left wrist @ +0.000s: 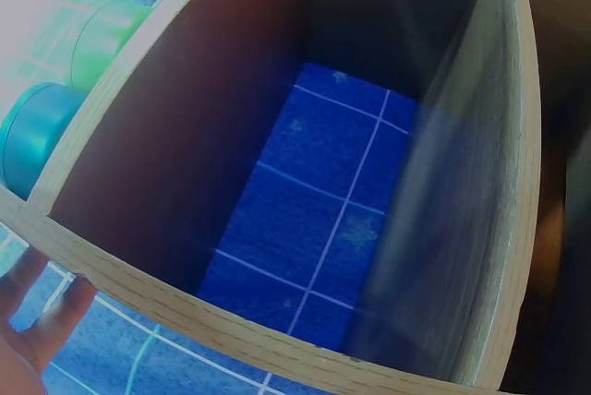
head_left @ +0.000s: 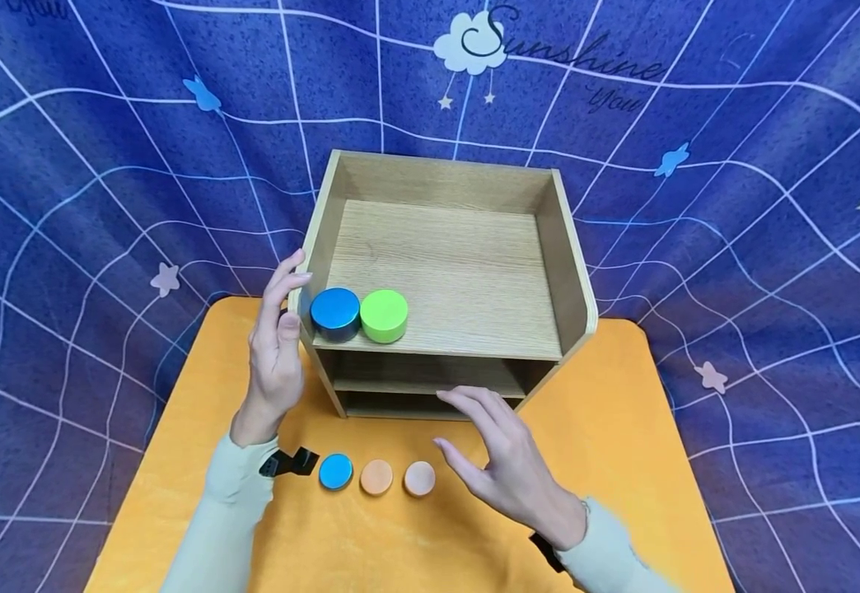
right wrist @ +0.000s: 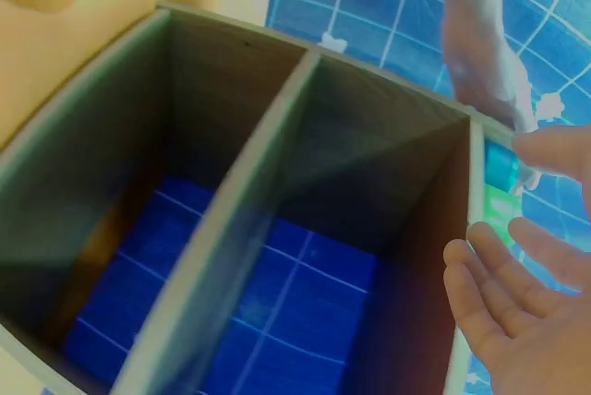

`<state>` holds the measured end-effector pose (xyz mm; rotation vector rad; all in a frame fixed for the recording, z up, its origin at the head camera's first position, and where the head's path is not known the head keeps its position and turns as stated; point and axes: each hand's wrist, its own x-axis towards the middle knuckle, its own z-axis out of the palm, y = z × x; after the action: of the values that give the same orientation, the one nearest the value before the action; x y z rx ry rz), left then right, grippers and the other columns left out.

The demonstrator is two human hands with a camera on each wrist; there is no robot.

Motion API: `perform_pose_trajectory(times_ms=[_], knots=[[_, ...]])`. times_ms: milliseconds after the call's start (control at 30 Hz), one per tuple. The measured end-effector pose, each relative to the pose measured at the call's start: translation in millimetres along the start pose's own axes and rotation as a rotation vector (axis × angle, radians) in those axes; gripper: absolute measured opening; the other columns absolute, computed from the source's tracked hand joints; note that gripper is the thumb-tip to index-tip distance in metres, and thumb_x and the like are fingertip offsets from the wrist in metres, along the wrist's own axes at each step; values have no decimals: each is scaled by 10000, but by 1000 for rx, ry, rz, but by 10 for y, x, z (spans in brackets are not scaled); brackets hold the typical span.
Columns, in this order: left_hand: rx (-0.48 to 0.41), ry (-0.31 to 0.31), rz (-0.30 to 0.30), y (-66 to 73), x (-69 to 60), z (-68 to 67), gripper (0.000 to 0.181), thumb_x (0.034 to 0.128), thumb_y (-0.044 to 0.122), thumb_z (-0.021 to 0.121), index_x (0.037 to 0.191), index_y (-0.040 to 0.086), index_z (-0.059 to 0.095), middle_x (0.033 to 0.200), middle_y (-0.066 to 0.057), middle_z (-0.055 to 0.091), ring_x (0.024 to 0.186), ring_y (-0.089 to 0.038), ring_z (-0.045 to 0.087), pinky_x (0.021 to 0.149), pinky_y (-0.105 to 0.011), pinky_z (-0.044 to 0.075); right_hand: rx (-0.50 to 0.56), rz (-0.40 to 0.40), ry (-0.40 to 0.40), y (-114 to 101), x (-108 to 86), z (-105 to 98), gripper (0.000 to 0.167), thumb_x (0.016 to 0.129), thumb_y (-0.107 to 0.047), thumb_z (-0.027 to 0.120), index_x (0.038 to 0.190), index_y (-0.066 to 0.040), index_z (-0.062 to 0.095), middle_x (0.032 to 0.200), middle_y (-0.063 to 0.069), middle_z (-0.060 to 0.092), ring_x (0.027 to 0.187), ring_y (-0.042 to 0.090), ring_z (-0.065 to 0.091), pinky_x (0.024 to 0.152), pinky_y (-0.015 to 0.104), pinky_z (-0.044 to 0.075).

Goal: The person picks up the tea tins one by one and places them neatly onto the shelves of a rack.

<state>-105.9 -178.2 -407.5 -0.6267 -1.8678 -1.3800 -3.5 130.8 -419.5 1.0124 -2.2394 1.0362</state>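
Note:
A wooden shelf unit (head_left: 445, 255) has a top tray and two compartments below. On its top, at the front left corner, a blue-lidded round container (head_left: 336, 313) stands beside a green round container (head_left: 385, 315). My left hand (head_left: 274, 362) rests with extended fingers against the outside of the left side panel, near the blue container. In front of the shelf hovers my right hand (head_left: 507, 461), fingers loosely bent and thumb apart, holding nothing. In the right wrist view, the right fingers (right wrist: 494, 293) appear near the top board's front edge.
On the orange tablecloth (head_left: 593, 428), a small blue round piece (head_left: 336, 472), an orange one (head_left: 376, 477) and a pale pink one (head_left: 419, 478) lie in a row before the shelf. A blue patterned curtain (head_left: 430, 82) surrounds the table. The lower compartments show no back panel.

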Motion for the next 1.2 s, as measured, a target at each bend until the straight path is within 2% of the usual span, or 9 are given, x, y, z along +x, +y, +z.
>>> perform_pose_trajectory(times_ms=[133,367,533,667,833,967,1200], knots=[[-6,4,3,3,2,0,548,1166,356,375,1399,-106,556,1618,-197,491,1531,-378,419,1294,-492,278,3,46,-24,46,-137,120,535,937,-153,812,1430,-45,635,1322,73,673,1169,243,659,976,364,553],[-3,0,12,54,24,5,562,1169,359,364,1396,-121,547,1611,-216,492,1525,-375,428,1293,-491,281,-32,142,-112,176,-411,364,520,931,-166,821,1407,-53,645,1316,44,668,1172,226,664,948,403,580],[24,14,29,128,47,10,592,1169,387,360,1374,-135,547,1588,-248,503,1512,-361,450,1289,-474,295,-19,206,-174,288,-597,568,504,932,-155,833,1390,-62,646,1307,34,676,1195,211,663,969,396,593],[56,17,55,138,61,16,609,1166,417,365,1366,-124,559,1572,-248,523,1490,-371,479,1281,-468,317,-24,233,-210,362,-762,751,491,918,-150,860,1355,-53,660,1245,52,694,1155,207,676,935,383,606],[125,-1,87,75,65,-1,589,1162,428,366,1376,-76,583,1568,-197,552,1450,-371,532,1258,-447,362,-1,294,-266,427,-923,911,492,912,-121,858,1358,-47,666,1240,68,701,1165,215,671,963,390,603],[208,-30,93,60,67,-49,533,1155,384,372,1400,-32,598,1577,-140,565,1436,-344,558,1236,-408,396,-20,352,-341,462,-1008,992,515,919,-171,855,1384,-73,656,1272,46,685,1197,204,653,1007,387,586],[351,-47,102,210,117,-149,465,1104,293,432,1418,31,654,1549,-61,611,1402,-292,603,1205,-354,429,-95,331,-424,510,-1115,1140,619,898,-314,896,1409,-84,635,1303,52,649,1217,229,639,1017,420,580]])
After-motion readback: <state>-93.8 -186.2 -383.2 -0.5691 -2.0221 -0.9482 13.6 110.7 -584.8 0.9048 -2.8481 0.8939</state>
